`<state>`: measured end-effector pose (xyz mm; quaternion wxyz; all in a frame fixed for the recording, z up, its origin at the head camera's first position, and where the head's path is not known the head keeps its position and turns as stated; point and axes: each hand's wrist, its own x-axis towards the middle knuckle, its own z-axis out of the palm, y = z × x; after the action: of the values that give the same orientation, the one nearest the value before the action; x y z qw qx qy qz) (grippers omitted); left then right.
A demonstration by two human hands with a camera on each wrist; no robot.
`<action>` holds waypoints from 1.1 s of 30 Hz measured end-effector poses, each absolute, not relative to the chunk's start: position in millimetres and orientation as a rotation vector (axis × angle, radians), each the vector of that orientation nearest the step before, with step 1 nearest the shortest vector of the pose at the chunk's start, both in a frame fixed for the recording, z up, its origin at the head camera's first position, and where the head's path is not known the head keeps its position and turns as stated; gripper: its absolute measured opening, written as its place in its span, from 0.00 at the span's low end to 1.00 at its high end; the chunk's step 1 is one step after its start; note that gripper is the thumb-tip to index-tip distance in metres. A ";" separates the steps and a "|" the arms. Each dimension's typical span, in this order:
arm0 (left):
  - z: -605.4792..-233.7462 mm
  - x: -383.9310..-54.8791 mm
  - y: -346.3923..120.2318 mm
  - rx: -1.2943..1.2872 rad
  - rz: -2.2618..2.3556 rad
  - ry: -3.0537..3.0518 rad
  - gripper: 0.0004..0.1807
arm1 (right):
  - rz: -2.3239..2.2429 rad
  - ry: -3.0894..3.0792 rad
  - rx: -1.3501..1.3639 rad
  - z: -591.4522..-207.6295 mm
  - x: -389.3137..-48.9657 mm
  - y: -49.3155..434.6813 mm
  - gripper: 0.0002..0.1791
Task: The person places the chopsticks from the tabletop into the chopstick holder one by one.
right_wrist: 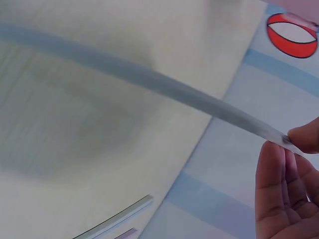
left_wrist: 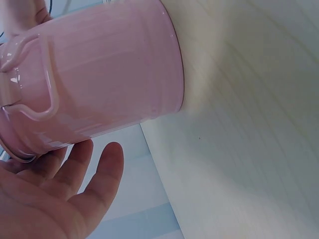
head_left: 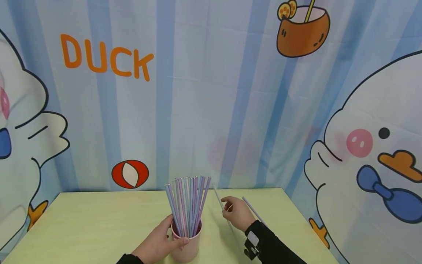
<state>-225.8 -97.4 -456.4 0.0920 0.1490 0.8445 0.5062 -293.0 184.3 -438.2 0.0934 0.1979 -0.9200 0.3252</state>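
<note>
In the head view my left hand (head_left: 156, 240) grips a pink cup (head_left: 188, 249) standing on the table, thumb at its near side. Many pastel straws (head_left: 188, 205), lilac, blue and pink, stand upright in it and fan out above the rim. A small loop handle shows on the shiny cup (left_wrist: 109, 64) in the left wrist view, with fingers around its side. To the right of the cup, my right hand (head_left: 239, 213) pinches a pale straw (right_wrist: 149, 82) between thumb and fingertips near one end. The straw slants across the right wrist view, over the tabletop.
A lilac straw (head_left: 252, 209) lies on the table beyond my right wrist; the right wrist view shows a pale straw (right_wrist: 117, 217) beside it. The pale wood table (head_left: 99, 220) ends at a striped curtain (head_left: 204, 110) printed with ducks.
</note>
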 end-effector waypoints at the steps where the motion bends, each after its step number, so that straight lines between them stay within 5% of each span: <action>1: -456.7 -225.6 -97.3 0.444 1.503 2.510 0.53 | 1.013 -2.716 0.571 -434.4 -293.2 182.3 0.18; 27: -456.6 -227.1 -95.6 0.385 1.501 2.500 0.54 | 1.623 -2.227 0.381 -343.9 -277.2 147.5 0.22; 33: -456.4 -226.6 -95.7 0.395 1.507 2.496 0.54 | 1.716 -2.142 0.404 -350.2 -284.6 145.8 0.21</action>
<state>-226.6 -95.7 -456.4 0.0996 0.1334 0.8442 0.5096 -284.6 145.8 -350.2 0.1825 0.1433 -0.7591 0.6082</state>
